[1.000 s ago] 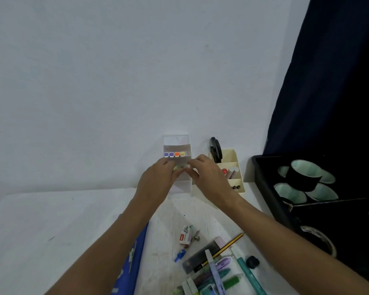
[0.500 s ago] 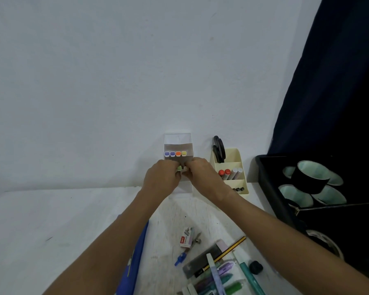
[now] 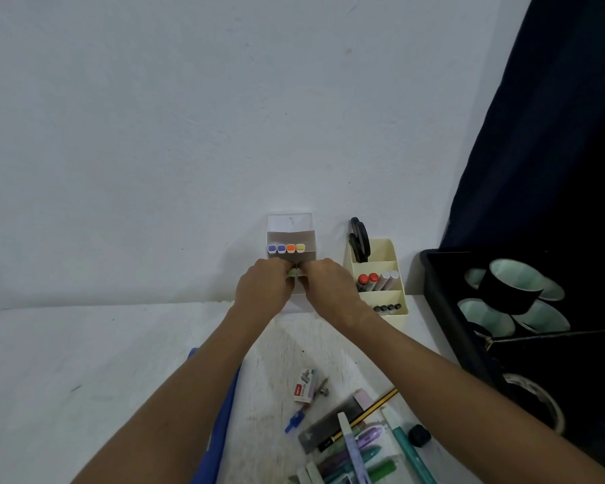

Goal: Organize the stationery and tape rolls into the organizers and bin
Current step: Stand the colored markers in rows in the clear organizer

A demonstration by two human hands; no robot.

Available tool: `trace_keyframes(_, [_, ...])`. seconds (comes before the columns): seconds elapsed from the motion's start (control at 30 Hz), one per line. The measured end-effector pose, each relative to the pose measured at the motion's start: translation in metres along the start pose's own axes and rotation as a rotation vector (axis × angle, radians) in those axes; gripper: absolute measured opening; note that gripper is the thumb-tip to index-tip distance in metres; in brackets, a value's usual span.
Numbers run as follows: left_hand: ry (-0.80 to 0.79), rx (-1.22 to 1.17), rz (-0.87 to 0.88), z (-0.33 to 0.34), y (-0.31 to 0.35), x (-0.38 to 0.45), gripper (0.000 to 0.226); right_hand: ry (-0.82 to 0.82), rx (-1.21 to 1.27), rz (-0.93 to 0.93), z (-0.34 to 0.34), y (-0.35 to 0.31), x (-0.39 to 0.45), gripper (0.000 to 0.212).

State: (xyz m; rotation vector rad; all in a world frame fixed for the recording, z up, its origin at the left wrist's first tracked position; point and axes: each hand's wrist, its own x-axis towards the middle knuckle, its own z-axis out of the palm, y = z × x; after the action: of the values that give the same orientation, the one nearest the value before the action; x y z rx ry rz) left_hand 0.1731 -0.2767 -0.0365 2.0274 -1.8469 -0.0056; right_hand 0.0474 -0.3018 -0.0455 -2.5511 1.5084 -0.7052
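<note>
1. Since a second ago, both hands have closed together at the middle tier of the white organizer (image 3: 290, 239). Left hand (image 3: 262, 288) and right hand (image 3: 329, 286) now meet, fingers curled.
2. Grip: both pinch a green-capped marker (image 3: 292, 272) and seat it in that tier, below the purple, orange and yellow caps (image 3: 286, 248).
3. I judge one more marker nearly filed. Loose pens (image 3: 357, 445) are on the bench (image 3: 84, 361); tape rolls (image 3: 510, 288) sit in the black bin (image 3: 444, 309).
4. Writing: staple box (image 3: 305, 386) has a red label, unreadable.
</note>
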Motion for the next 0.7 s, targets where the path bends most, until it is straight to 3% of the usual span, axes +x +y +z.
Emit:
trace_keyframes(0.33, [-0.032, 0.040, -0.083, 0.001, 0.009, -0.002, 0.027, 0.017, 0.028, -0.008, 0.003, 0.005, -0.003, 0.023])
trace_keyframes(0.47, [-0.068, 0.001, -0.002, 0.003, 0.005, -0.007, 0.029, -0.054, 0.031, -0.011, 0.001, 0.003, -0.004, 0.027])
trace_keyframes(0.6, [-0.080, -0.063, 0.088, -0.008, 0.007, -0.039, 0.061, -0.154, 0.163, -0.060, -0.018, -0.005, -0.026, 0.051])
trace_keyframes(0.7, [-0.073, -0.227, 0.037, -0.016, 0.011, -0.084, 0.057, -0.202, 0.274, 0.013, -0.041, -0.007, -0.060, 0.045])
